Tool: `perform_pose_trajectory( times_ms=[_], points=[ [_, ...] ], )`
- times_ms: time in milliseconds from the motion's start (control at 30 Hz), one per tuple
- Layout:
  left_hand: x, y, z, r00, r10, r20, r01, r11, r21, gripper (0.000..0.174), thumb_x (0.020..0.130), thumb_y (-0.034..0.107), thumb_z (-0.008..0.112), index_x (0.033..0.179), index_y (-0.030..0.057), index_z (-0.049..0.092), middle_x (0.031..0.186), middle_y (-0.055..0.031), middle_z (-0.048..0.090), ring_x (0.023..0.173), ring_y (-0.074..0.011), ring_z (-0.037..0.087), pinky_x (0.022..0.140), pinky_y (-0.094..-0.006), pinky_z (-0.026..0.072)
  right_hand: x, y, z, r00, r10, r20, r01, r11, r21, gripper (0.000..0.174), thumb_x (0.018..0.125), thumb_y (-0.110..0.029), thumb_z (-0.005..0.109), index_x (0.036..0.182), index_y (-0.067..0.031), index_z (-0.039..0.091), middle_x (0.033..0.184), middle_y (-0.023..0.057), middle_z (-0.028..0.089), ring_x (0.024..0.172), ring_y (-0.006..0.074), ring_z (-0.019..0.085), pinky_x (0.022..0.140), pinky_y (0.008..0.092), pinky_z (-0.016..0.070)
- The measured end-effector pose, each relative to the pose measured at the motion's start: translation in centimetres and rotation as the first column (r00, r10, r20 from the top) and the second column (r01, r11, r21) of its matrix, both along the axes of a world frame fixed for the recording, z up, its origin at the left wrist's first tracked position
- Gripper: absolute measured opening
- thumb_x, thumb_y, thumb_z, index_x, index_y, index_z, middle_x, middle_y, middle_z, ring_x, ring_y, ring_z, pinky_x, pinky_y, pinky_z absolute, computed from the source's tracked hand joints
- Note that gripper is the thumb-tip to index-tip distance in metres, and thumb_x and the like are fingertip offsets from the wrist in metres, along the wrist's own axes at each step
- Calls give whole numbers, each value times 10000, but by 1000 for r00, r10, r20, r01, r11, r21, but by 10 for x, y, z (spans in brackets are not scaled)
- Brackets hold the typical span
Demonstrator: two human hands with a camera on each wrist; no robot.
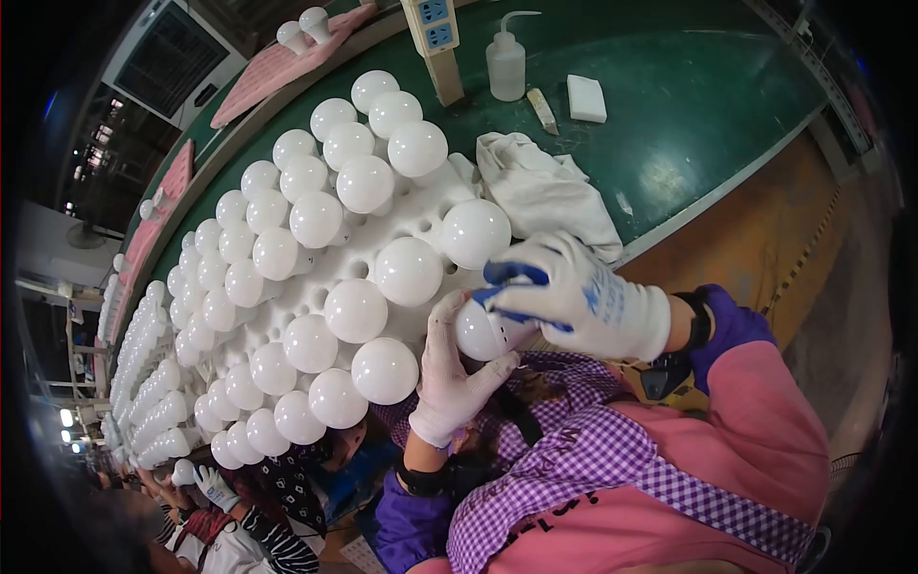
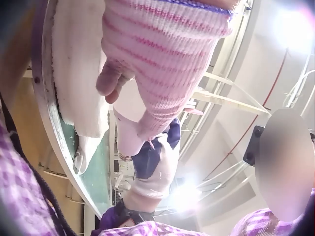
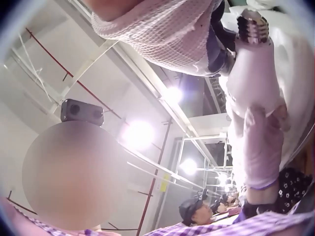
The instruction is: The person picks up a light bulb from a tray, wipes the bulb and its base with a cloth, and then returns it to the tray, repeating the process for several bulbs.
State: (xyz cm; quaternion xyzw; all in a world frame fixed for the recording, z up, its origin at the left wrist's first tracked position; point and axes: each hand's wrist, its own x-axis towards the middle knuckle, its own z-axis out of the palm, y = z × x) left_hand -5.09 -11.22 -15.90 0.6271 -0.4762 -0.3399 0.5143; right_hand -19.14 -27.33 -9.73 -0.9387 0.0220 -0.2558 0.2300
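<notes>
On my feed, the white bulb (image 1: 478, 331) is raised just beside the near end of the foam tray (image 1: 440, 197), out of any hole. Its threaded metal base (image 3: 253, 28) faces the right hand, and the right wrist view shows the threads uncovered.

The left hand (image 1: 453, 375) grips the dome, thumb on one side and fingers curled round the other. The right hand (image 1: 588, 297) is at the base end with its blue-coated fingers bent and close together. I cannot tell whether they pinch the base or something small, or only lie beside it.

Around that, the standing bulbs (image 1: 418, 148) sit dome up in long rows down the tray, with bare holes between some of them. I judge handling of this one bulb to be midway: it is out of the tray and between both hands. I can't tell which of the standing ones have been handled, so what is left stays uncertain from here.

Farther out, a crumpled cloth (image 1: 545, 187) lies past the tray's near end, on the green tabletop (image 1: 669, 115). Beyond it I see a squeeze bottle (image 1: 506, 69), a small narrow object (image 1: 542, 112) and a white block (image 1: 586, 99). A socket post (image 1: 435, 24) rises near the bottle. Another person's gloved hand (image 1: 218, 488) shows farther down the line.
</notes>
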Motion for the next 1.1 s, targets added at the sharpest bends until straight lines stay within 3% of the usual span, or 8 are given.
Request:
perform_pose_trajectory(
  times_ms=[133, 267, 500, 667, 867, 933, 1000, 1100],
  points=[
    [-2, 0, 0, 989, -7, -150, 1, 999, -38, 868, 708, 136, 820, 1368, -28, 280, 1312, -139, 417, 1211, -226, 453, 1037, -357, 387, -10, 18, 2, 988, 93, 123, -63, 971, -230, 305, 700, -128, 647, 1005, -130, 634, 1053, 67, 564, 949, 262, 556, 801, 382, 446],
    [-6, 3, 4, 992, -71, -104, 61, 994, -96, 876, 706, 123, 823, 1373, -22, 274, 1313, -137, 419, 1191, -235, 480, 1024, -357, 407, 0, -19, -3, 994, 103, -30, -86, 929, 359, 299, 718, -148, 674, 1007, -87, 626, 937, 139, 579, 813, 325, 597, 730, 392, 469],
    [-4, 0, 18, 883, -59, -467, 24, 996, -80, 883, 725, 142, 820, 1376, -41, 251, 1297, -147, 437, 1194, -219, 470, 1019, -354, 407, -15, 24, 14, 981, 170, 90, -136, 944, -301, 211, 718, -119, 616, 928, -134, 631, 1027, 73, 551, 906, 244, 570, 751, 368, 445],
    [-9, 5, 22, 907, -121, -403, 88, 991, -98, 898, 710, 152, 836, 1369, -41, 257, 1277, -143, 438, 1180, -211, 475, 1016, -349, 407, -2, -20, 20, 982, 161, -98, -134, 963, 235, 234, 716, -118, 675, 947, -102, 646, 926, 120, 575, 824, 282, 601, 700, 372, 463],
    [-6, 4, 28, 883, -103, -457, 83, 994, -64, 901, 692, 172, 851, 1353, -33, 274, 1280, -136, 429, 1171, -208, 477, 982, -336, 435, -7, 1, 41, 976, 213, 50, -206, 971, -119, 230, 752, -80, 627, 980, -88, 659, 935, 92, 613, 846, 290, 620, 745, 351, 488],
    [-8, 8, 28, 741, -138, -657, 110, 990, -83, 886, 689, 149, 848, 1353, -14, 285, 1263, -139, 450, 1085, -213, 540, 879, -323, 498, 0, -26, 44, 870, 396, -294, -167, 797, 580, 217, 786, -115, 677, 994, -53, 663, 1044, 84, 621, 951, 237, 594, 839, 314, 461],
    [-14, 9, 23, 703, -162, -692, 87, 986, -142, 840, 734, 270, 822, 1340, -10, 312, 1217, -158, 497, 972, -235, 603, 762, -316, 532, 4, -39, 43, 839, 316, -442, 6, 808, 589, 241, 777, -110, 680, 1006, -37, 672, 1036, 95, 638, 953, 202, 600, 852, 303, 459],
    [-13, 11, -3, 254, -304, -918, 53, 952, -300, 807, 832, 549, 632, 1340, -15, 357, 1171, -216, 542, 899, -301, 619, 735, -348, 547, 2, -35, 34, 932, 216, -292, 47, 724, 688, 296, 764, -108, 669, 1050, -30, 662, 1038, 80, 657, 934, 188, 617, 847, 289, 471]
  ],
)
